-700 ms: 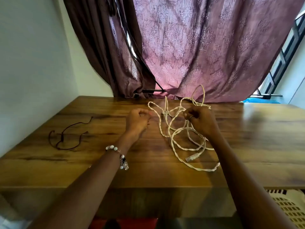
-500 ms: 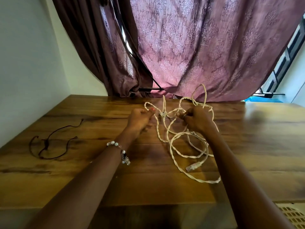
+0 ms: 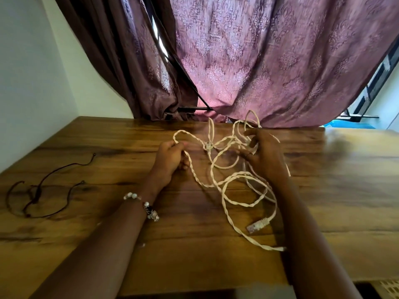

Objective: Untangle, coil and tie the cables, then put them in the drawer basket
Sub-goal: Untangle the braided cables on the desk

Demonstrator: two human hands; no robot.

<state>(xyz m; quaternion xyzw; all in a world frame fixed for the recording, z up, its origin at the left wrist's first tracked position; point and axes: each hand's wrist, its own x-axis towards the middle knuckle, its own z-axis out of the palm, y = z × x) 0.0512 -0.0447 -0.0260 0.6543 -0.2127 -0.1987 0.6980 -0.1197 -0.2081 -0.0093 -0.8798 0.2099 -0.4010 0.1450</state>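
Head view gives me the cream cable (image 3: 228, 186) sprawled in a tangle on the wooden table (image 3: 108, 137), most of its loops lying between and in front of both hands. My left hand (image 3: 170, 157) is curled around a twisted strand at the tangle's left edge, fingers closed on it. My right hand (image 3: 262, 155) has its fingers spread and threaded through several loops at the far side, gripping none firmly that I can see. One connector (image 3: 258, 225) lies near my right forearm. A dark thin cord (image 3: 43, 190) sits well apart, far left.
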